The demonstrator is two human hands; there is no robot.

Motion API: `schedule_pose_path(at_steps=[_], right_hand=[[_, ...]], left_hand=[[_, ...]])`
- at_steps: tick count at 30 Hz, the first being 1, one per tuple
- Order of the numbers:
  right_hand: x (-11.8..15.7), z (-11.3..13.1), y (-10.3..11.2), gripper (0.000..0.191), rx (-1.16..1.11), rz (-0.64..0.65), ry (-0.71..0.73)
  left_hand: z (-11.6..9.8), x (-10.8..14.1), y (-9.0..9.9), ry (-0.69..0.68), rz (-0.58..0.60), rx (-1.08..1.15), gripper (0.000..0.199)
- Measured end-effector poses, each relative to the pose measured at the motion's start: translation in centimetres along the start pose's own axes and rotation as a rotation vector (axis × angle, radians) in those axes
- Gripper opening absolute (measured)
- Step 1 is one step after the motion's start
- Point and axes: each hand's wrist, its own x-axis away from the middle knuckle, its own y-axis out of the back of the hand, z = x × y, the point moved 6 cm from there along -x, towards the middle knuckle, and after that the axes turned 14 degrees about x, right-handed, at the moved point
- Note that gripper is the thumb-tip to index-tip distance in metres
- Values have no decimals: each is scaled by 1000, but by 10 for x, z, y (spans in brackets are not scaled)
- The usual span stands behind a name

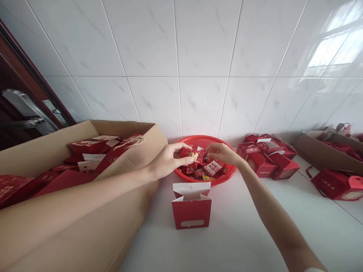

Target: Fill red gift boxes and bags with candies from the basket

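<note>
A red plastic basket (233,172) holding wrapped candies stands against the tiled wall. Over its left side, my left hand (167,160) is closed on red candy packets (193,156), one with a yellowish print. My right hand (221,153) reaches over the basket's right side, fingers bent down among the candies; whatever its fingertips hold is too small to make out. Beside it in the basket lies a white and red square packet (213,167). In front of the basket an upright red box (192,214) has its white-lined top flaps open.
A large cardboard box (133,211) with red gift boxes (92,145) fills the left. Several closed red boxes (262,164) sit to the right of the basket. Farther right are another cardboard box (309,149) and a red box (334,184). A door handle (28,122) is at far left.
</note>
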Motion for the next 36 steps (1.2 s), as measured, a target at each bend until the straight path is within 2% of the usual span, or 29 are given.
schedule_pose_path(at_steps=[1,5,7,9,11,14,16,19,22,25,27,30,36], right_hand=[[-6,-14,-5,18,81,49,-56],[-19,-49,-29,42,198,162,-133],[-22,-54,-39,40,203,184,-132],[-23,-53,-42,26,178,184,-109],[-23,-47,-40,16,124,164,-77],[-18,-30,-27,15,-13,100,-20],[-10,-16,-18,18,-123,56,22],[3,8,-10,27,-441,16,93],[13,30,-7,28,-716,36,151],[18,47,-8,28,-675,45,161],[20,53,-6,32,-669,-3,147],[23,57,-6,35,-793,-73,103],[31,61,-10,36,-912,-114,92]], left_hand=[[1,0,1,6,-5,-13,34],[2,1,1,26,-17,-61,28],[4,1,1,39,-24,-62,29],[6,0,2,41,-23,-60,32],[8,-1,3,21,-28,-72,37],[10,-3,6,-19,-37,-107,44],[10,-4,8,-41,-44,-158,39],[7,-5,12,-99,-98,-286,31],[2,-3,12,-148,-136,-368,31],[-1,0,5,-143,-99,-409,33],[-1,2,1,-131,-60,-418,34],[-2,2,-2,-144,-27,-360,32],[-2,0,2,-139,-52,-197,34]])
